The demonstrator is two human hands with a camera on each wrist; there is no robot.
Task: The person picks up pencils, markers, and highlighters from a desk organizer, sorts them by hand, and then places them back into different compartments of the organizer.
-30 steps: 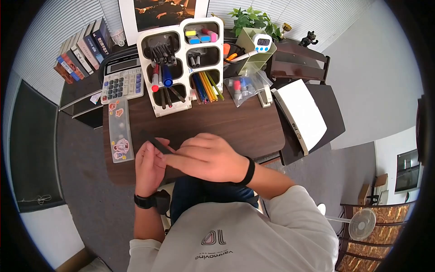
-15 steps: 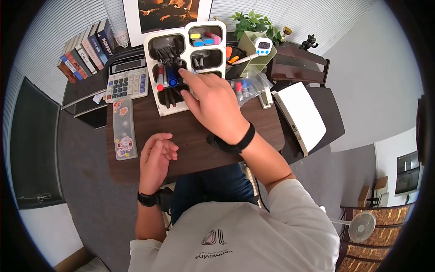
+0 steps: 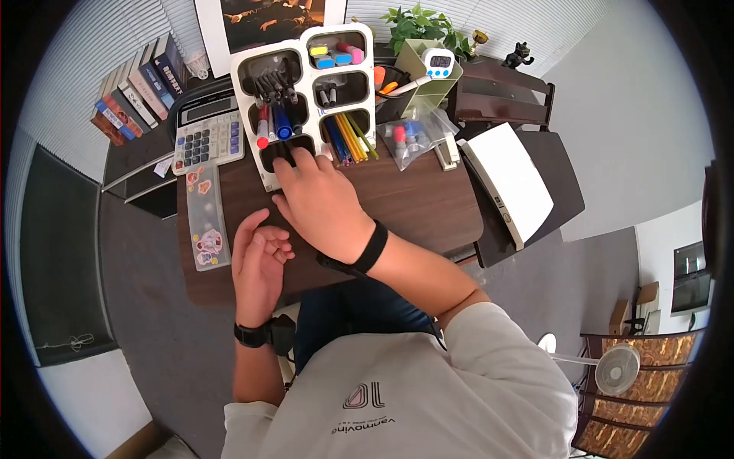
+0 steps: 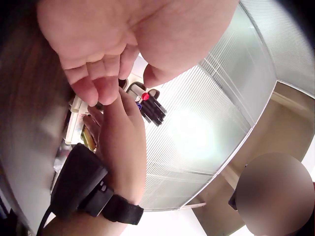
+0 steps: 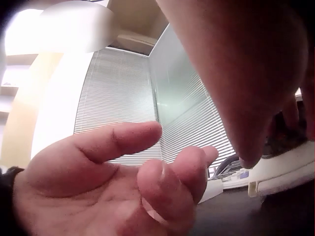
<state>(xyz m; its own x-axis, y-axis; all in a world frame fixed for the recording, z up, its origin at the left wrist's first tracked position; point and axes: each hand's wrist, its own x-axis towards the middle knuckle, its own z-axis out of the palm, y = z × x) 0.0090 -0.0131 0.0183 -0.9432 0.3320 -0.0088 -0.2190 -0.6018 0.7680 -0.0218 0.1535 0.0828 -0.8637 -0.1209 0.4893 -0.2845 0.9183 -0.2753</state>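
Observation:
A white organizer [image 3: 267, 180] with several dark-lined compartments stands on the brown desk. My right hand [image 3: 325, 203] reaches to its lower left compartment in the head view. The index and middle fingertips dip inside, where dark sticks [image 3: 284, 147] partly show; I cannot tell whether the fingers pinch one. Just above lie a red-capped marker [image 3: 263, 131] and a blue marker [image 3: 283, 122], with black pens [image 3: 271, 86] higher up. My left hand [image 3: 260, 264] hovers near the desk's front edge, palm up, fingers loosely curled with nothing in them.
Left of the organizer are a calculator [image 3: 208, 143] and a clear sticker-covered case [image 3: 205, 222]. Colored pencils [image 3: 350, 138] and highlighters [image 3: 336, 56] fill right compartments. A plastic bag of bottles [image 3: 413, 141], a stapler [image 3: 447, 154] and a green holder with a timer [image 3: 438, 63] stand right.
A dark bar-like thing held in both hands a second ago no longer shows there. My right hand went to the organizer's middle left compartment, then down to the lower left one. The left hand emptied.

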